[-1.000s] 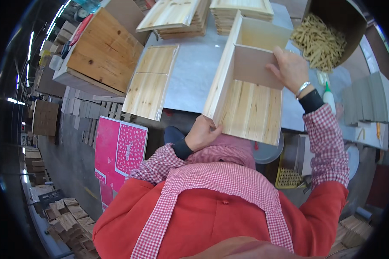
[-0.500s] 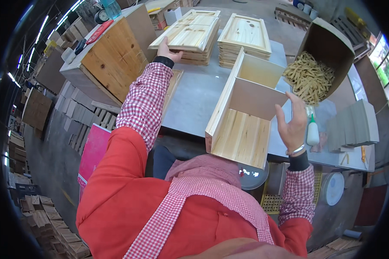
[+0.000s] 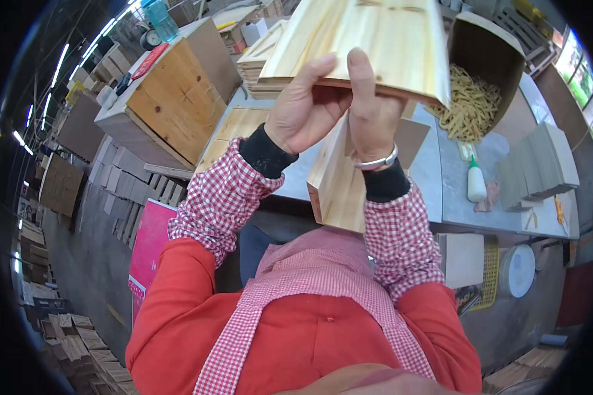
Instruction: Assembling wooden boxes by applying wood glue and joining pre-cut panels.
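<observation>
While pinched snugly at one end by left hand [image 3: 300, 117] and right hand [image 3: 375, 122], aloft over the table [image 3: 456, 197] past its near edge, judge the wooden panel [image 3: 375, 36] stiff, fairly light, probably smooth, and best held by opposite edges.

The top edge crops the wooden panel [image 3: 375, 39], and the right hand [image 3: 373, 122] partly hides the box [image 3: 324, 176].

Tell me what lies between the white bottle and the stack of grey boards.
A crumpled pinkish scrap, close beside the bottle, on the side toward the boards; the head view shows it.
</observation>
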A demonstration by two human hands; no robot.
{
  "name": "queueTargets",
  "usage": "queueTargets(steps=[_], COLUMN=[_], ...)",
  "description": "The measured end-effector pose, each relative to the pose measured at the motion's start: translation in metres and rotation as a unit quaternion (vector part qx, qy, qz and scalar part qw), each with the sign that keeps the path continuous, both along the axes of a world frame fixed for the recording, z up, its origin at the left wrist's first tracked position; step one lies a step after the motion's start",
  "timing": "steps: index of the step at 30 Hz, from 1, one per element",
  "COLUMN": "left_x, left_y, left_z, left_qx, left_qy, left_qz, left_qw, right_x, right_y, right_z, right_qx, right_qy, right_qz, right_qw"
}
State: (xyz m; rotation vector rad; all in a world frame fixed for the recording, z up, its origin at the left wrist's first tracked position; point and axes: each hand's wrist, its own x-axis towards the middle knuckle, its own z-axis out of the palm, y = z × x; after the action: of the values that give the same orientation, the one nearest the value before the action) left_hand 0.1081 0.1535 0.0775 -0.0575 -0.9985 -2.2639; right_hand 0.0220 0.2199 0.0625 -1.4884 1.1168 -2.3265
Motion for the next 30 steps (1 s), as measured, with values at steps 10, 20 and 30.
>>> queueTargets(steps=[10,20,30], left_x=[0.010,-0.094,-0.150], left_y=[0.001,-0.156,-0.179], left_z=[0.004,-0.059,-0.079], left_qx=[-0.315,-0.390,-0.368], left_qy=[-0.256,-0.468,-0.500], left_qz=[-0.218,0.078,-0.019], left_qw=[0.887,0.789,0.784], right_x=[-0.105,-0.085,-0.097], right_y=[0.179,0.234,0.219], right_z=[-0.082,-0.167,-0.170], right_qx=[0.118,0.231,0.286], right_qy=[0.327,-0.086,-0.096], right_qz=[-0.667,-0.368,-0.237], right_qw=[0.659,0.897,0.923])
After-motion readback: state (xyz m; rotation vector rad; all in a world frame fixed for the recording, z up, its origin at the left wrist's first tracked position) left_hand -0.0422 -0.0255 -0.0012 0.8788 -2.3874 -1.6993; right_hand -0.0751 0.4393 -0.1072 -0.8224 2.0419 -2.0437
